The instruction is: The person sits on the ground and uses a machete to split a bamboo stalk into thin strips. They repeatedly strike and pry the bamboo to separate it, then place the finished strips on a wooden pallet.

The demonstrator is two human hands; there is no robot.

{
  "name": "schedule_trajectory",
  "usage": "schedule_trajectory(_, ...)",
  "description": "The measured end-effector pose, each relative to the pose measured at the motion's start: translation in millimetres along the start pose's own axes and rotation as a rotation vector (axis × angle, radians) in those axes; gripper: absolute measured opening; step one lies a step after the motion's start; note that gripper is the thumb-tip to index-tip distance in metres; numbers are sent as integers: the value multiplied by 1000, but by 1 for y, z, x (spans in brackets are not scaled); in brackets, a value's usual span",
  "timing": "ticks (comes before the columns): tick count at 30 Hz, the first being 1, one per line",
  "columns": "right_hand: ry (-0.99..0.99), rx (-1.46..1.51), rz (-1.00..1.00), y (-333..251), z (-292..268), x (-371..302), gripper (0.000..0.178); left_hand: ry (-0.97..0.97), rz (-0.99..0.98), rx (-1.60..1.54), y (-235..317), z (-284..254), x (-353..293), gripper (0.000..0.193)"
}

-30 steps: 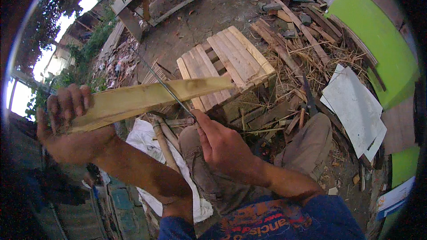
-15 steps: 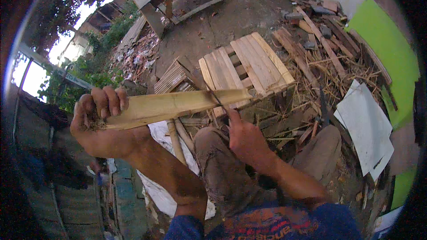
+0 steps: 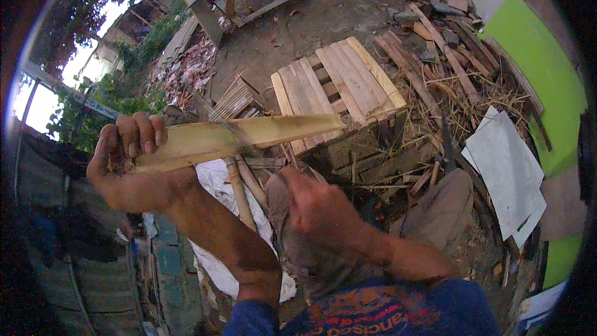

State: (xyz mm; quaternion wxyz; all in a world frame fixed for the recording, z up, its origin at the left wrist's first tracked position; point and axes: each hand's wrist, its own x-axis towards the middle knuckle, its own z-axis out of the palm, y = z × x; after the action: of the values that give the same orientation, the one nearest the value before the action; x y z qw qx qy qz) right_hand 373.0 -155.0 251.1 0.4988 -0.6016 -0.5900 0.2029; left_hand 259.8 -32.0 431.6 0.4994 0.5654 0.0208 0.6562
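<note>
My left hand (image 3: 127, 155) is wrapped around the thick end of a long, pale yellow split bamboo piece (image 3: 261, 132). The piece tapers to the right, its narrow end over the slatted wooden stand. In my right hand (image 3: 317, 208), closed above my knee, is a knife (image 3: 242, 137). Its thin blade, blurred by motion, slants up and leftward across the middle of the bamboo. The handle is mostly covered by my fingers. I cannot tell whether the blade cuts in or only slides along the surface.
The slatted wooden stand (image 3: 342, 81) is in front of me. Scrap wood (image 3: 448, 56) and bamboo shavings (image 3: 491, 102) lie to the right, beside white sheets (image 3: 507, 174) and a green board (image 3: 528, 68). Bamboo poles (image 3: 239, 193) rest on a white sack (image 3: 214, 180). A wooden table (image 3: 273, 3) stands farther off.
My right hand has moved left and down toward me, and the knife has swept leftward along the bamboo. My left hand and the bamboo have shifted slightly left and up.
</note>
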Motion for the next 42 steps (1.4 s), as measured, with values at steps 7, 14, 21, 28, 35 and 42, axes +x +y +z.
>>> schedule_trajectory(7, -134, -37, 20, -18, -9, 1, 36, 191, 14, 29, 2, -14, -5, 22)
schedule_trajectory(14, -148, -153, 191, 1, -11, 12, 19, 83, 50, -38, 5, -9, -23, 21)
schedule_trajectory(21, -12, -57, 72, 23, -5, 0, 12, 49, 54, -88, 9, 9, -42, 22)
schedule_trajectory(28, 124, 50, -232, -8, -6, -9, 16, -41, 61, -117, 7, 7, -42, 18)
schedule_trajectory(35, 36, -104, -172, 0, -10, -9, 14, 15, 81, -63, 5, 4, -41, 19)
schedule_trajectory(42, 9, -192, 37, 76, 7, 2, 12, 65, 94, -30, 6, -1, -40, 19)
